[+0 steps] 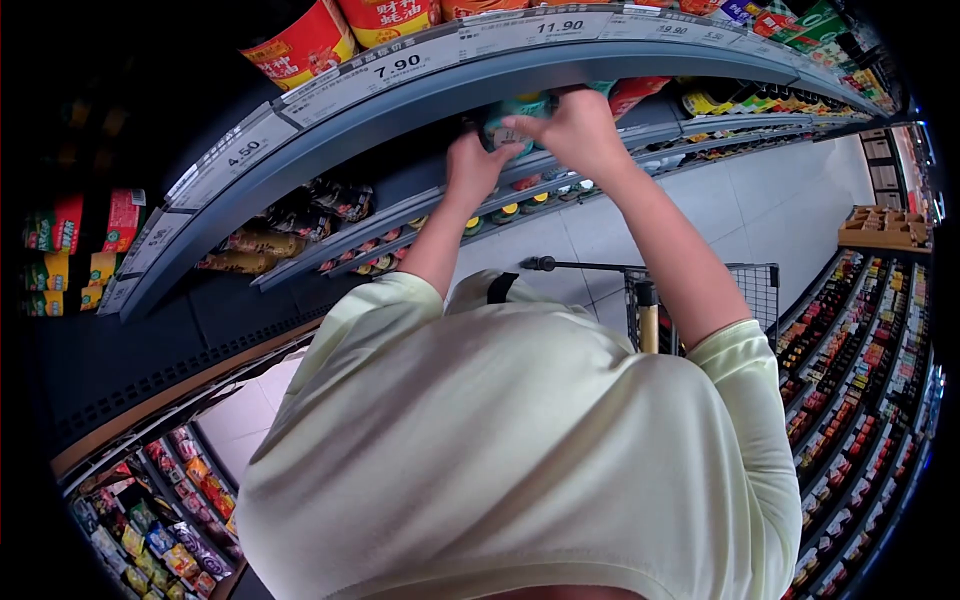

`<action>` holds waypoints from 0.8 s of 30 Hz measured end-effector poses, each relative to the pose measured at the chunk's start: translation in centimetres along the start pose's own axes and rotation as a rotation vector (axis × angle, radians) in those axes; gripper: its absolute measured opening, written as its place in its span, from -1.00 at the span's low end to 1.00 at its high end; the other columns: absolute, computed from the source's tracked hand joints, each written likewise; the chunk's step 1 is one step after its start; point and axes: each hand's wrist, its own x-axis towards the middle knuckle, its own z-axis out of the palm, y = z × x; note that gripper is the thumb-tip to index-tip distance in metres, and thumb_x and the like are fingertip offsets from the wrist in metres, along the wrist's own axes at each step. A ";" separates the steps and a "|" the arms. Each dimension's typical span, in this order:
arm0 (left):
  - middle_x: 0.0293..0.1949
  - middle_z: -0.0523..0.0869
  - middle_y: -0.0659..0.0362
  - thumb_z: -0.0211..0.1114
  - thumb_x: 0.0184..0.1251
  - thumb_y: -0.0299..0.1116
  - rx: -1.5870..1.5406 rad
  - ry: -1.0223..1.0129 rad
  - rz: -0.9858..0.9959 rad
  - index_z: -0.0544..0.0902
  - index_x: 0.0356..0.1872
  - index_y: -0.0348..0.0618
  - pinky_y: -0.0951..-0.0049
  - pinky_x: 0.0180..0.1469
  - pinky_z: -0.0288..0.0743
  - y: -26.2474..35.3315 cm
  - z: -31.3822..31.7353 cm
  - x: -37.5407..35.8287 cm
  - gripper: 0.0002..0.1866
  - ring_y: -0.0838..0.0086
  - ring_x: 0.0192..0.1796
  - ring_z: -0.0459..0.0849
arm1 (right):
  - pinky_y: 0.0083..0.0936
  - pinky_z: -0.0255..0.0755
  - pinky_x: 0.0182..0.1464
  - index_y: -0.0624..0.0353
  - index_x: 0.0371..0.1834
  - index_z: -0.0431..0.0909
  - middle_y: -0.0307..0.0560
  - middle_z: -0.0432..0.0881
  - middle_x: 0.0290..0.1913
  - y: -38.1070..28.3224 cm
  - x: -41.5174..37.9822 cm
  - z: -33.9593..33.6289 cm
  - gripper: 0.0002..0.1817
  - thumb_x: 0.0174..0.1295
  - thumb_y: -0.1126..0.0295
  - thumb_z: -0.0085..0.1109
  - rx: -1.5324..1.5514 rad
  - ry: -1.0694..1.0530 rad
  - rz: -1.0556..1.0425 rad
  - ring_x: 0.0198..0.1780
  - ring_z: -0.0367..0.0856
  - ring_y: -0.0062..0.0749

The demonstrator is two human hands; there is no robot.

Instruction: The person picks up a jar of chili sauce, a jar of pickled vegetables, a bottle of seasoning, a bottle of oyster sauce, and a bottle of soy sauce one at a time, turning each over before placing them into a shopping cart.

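Observation:
Under the upper shelf edge, both my hands reach into the lower shelf. Between them is a teal package (507,132) with a pale round patch on its front; its exact kind is unclear. My left hand (473,168) grips its left side, thumb against the lower front and the other fingers partly lost in shadow. From the right, my right hand (577,132) closes on it with the thumb across the front, its fingertips hidden behind. A red package (636,93) lies just right of my right hand.
Price labels line the upper shelf edge (400,85), with red and yellow oyster sauce packs (305,48) above. Dark packets (335,200) lie on the shelf at left. A wire shopping cart (755,290) stands by my right arm. Stocked shelves (850,370) run along the right.

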 end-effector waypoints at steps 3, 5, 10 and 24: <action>-0.19 0.72 -0.16 0.58 -0.06 -0.15 0.053 0.001 -0.013 0.56 -0.05 -0.33 0.23 -0.09 0.58 -1.2 0.6 0.3 -0.39 -0.01 -0.11 0.70 | -0.30 0.54 -0.12 0.26 -0.07 0.58 0.18 0.69 -0.22 0.8 0.2 0.5 -0.49 -0.05 0.23 0.52 -0.037 0.011 0.001 -0.18 0.66 0.09; -0.18 0.72 -0.14 0.58 -0.06 -0.14 -0.002 0.018 0.010 0.53 -0.01 -0.32 0.22 -0.08 0.58 -1.1 0.8 0.3 -0.36 -0.02 -0.10 0.70 | -0.36 0.54 -0.15 0.26 -0.04 0.59 0.13 0.70 -0.24 1.2 0.0 0.5 -0.49 -0.01 0.20 0.51 -0.069 0.030 -0.020 -0.21 0.69 -0.05; -0.11 0.70 -0.18 0.57 -0.06 -0.15 -0.054 0.024 0.050 0.50 0.07 -0.33 0.22 -0.03 0.57 -1.9 1.4 0.6 -0.31 -0.04 -0.05 0.68 | -0.43 0.57 -0.13 0.29 0.05 0.55 0.05 0.69 -0.08 2.1 -1.6 0.3 -0.55 0.12 0.35 0.43 0.016 -0.017 0.208 -0.04 0.69 -0.31; 0.04 0.64 -0.16 0.56 0.02 -0.31 -0.093 0.009 0.017 0.31 0.26 -0.44 0.36 0.11 0.55 -1.9 1.7 0.7 -0.19 0.22 0.08 0.67 | -0.52 0.56 0.02 0.37 0.08 0.55 0.04 0.70 -0.11 -1.9 -22.7 -6.2 -0.71 0.34 0.48 0.18 0.677 0.436 0.764 -0.10 0.69 -0.39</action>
